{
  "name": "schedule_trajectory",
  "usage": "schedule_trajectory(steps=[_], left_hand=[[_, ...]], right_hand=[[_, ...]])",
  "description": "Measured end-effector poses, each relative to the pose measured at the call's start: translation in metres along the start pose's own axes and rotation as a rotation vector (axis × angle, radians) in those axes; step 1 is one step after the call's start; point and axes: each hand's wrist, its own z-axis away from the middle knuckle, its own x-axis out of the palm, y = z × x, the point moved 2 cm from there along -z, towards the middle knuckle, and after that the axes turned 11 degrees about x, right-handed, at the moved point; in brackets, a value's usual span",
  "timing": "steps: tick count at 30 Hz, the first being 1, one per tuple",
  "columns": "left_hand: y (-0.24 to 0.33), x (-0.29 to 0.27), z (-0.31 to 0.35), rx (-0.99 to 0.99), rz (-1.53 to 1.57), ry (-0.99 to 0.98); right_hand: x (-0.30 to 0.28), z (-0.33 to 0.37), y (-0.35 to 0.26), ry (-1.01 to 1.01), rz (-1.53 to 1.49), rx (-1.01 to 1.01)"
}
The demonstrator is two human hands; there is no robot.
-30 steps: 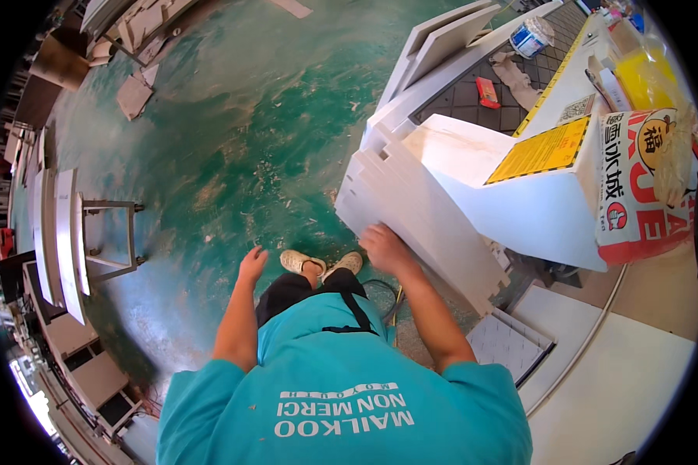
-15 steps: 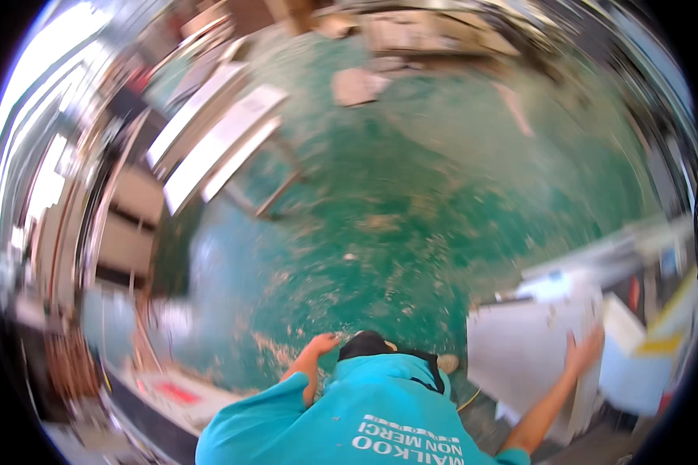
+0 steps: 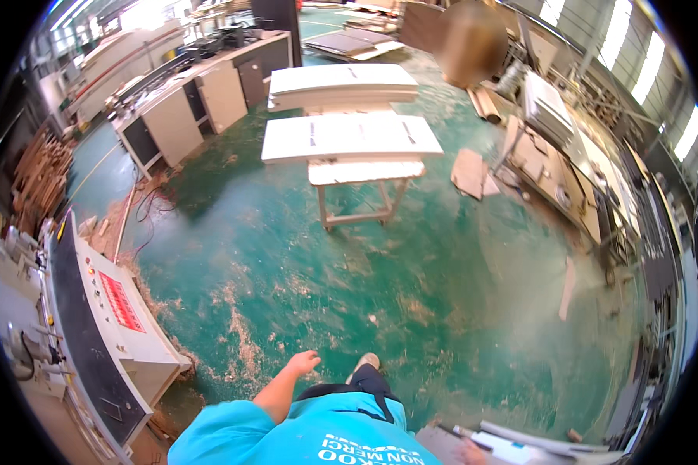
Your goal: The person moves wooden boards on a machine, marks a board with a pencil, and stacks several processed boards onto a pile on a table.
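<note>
My left hand (image 3: 304,362) hangs over the green floor in front of my body. It holds nothing, and its fingers are loosely bent, not made into a fist. Low in the picture, beside my turquoise shirt, my right hand (image 3: 471,453) is smeared and partly cut off by the lower edge. It is nearest to a grey-white panel (image 3: 512,448), which lies against other sheets there. Whether those fingers grip the panel or only pass over it, I cannot tell. One of my shoes (image 3: 367,361) shows ahead of my legs.
Ahead, white panels (image 3: 357,137) lie stacked on a wooden trestle (image 3: 354,218). A machine with a control panel (image 3: 105,310) stands at left. Boards and scrap (image 3: 554,182) line the right side. Sawdust and a loose offcut (image 3: 470,173) lie on the green floor (image 3: 287,271).
My view has swung left, so the trestle now stands ahead and the machine shows fully. My right hand and the panels near it have shifted down to the lower edge.
</note>
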Motion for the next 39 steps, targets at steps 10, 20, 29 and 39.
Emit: schedule_trajectory(steps=[10,20,29,39], left_hand=[[-0.164,-0.157,0.037,-0.417,0.24,0.395],[-0.117,-0.335,0.009,-0.598,0.845,1.0],[-0.224,-0.325,-0.018,-0.758,0.742,0.649],[-0.408,-0.751,-0.206,-0.679,0.732,0.792]], right_hand=[[-0.096,-0.239,-0.386,0.281,0.089,-0.35],[-0.094,-0.015,-1.099,-0.037,-0.114,-0.951],[0.033,0.246,-1.381,-0.069,0.296,-1.748],[-0.01,0.148,-1.474,0.088,0.359,-0.923]])
